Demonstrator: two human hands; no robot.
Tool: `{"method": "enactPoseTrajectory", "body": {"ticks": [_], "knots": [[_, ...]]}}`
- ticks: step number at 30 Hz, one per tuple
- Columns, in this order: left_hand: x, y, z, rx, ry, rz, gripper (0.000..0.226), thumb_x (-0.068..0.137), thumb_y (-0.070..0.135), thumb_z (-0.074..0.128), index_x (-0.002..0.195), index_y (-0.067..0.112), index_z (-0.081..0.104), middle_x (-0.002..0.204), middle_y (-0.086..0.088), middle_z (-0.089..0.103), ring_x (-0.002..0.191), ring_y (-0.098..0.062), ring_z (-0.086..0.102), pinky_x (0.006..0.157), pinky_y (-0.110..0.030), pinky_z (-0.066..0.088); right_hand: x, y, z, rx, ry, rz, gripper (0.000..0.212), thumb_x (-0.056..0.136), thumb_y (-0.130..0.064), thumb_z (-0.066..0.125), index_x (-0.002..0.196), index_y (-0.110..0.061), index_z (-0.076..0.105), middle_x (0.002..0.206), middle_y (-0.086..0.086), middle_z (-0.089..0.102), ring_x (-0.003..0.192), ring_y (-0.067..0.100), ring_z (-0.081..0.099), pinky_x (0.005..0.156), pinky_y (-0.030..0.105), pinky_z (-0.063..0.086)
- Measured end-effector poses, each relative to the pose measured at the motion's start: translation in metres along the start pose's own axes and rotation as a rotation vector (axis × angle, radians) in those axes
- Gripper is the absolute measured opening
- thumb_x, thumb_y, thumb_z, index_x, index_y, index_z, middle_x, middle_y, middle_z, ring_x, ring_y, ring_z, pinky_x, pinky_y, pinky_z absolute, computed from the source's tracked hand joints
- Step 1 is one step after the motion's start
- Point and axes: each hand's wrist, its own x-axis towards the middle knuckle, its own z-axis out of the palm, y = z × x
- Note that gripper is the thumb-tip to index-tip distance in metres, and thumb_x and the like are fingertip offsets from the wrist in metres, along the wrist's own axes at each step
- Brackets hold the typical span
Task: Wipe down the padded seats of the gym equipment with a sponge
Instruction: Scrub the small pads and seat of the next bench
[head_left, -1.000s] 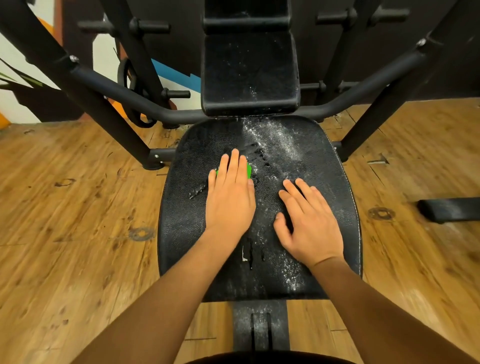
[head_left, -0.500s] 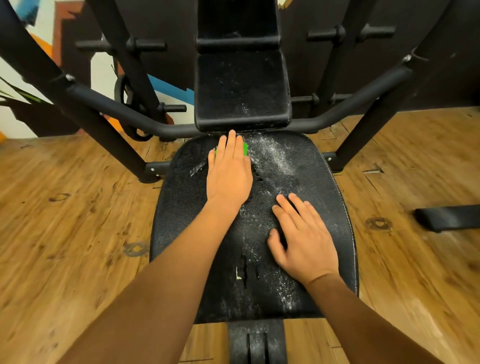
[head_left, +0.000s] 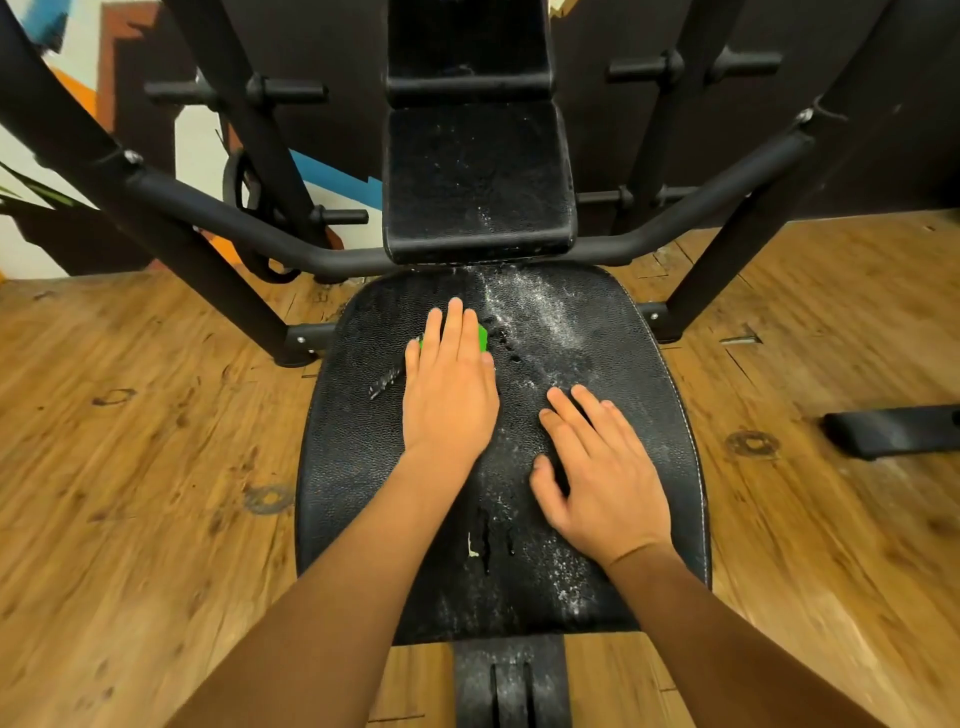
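A black padded seat (head_left: 613, 374) of a gym machine fills the middle of the view, streaked with white powder down its centre. My left hand (head_left: 449, 389) lies flat with straight fingers on a green sponge (head_left: 482, 336), pressing it onto the seat's upper left part; only the sponge's green edges show beside my fingers. My right hand (head_left: 602, 473) rests flat on the seat's right half, fingers spread. A black back pad (head_left: 478, 176) rises behind the seat, also dusted with white specks.
Black steel frame bars (head_left: 218, 223) slant up on both sides of the seat, with weight pegs (head_left: 291, 93) behind. A wooden floor (head_left: 130, 467) surrounds the machine. A black foot bar (head_left: 893, 428) lies on the floor at the right.
My left hand slid the sponge forward to the seat's back edge, then drew it back toward me. My right hand has stayed planted on the seat.
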Motion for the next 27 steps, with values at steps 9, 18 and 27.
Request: {"method": "enactPoseTrajectory", "body": {"ticks": [9, 18, 27], "knots": [[0.082, 0.001, -0.007, -0.005, 0.014, 0.003, 0.051, 0.108, 0.028, 0.033, 0.156, 0.011, 0.031, 0.168, -0.007, 0.016, 0.155, -0.026, 0.011, 0.123, -0.050, 0.015, 0.000, 0.001, 0.002, 0.000, 0.037, -0.013, 0.048, 0.094, -0.033, 0.052, 0.132, -0.007, 0.064, 0.147, 0.010, 0.056, 0.144, 0.030, 0.042, 0.121, 0.048, 0.030], [0.033, -0.004, -0.007, -0.014, 0.023, 0.037, 0.053, 0.108, 0.027, 0.032, 0.158, 0.011, 0.028, 0.168, -0.007, 0.017, 0.155, -0.026, 0.011, 0.124, -0.049, 0.018, 0.000, 0.000, 0.000, -0.001, 0.045, -0.007, 0.048, 0.095, -0.034, 0.049, 0.131, -0.007, 0.065, 0.147, 0.010, 0.056, 0.144, 0.030, 0.043, 0.121, 0.048, 0.031], [-0.046, -0.009, -0.004, 0.057, -0.003, 0.019, 0.057, 0.105, 0.031, 0.023, 0.158, 0.011, 0.028, 0.168, -0.007, 0.019, 0.155, -0.027, 0.013, 0.122, -0.049, 0.023, 0.000, -0.001, -0.001, -0.004, 0.028, -0.003, 0.048, 0.096, -0.034, 0.048, 0.132, -0.007, 0.064, 0.147, 0.010, 0.056, 0.145, 0.029, 0.042, 0.122, 0.046, 0.029]]}}
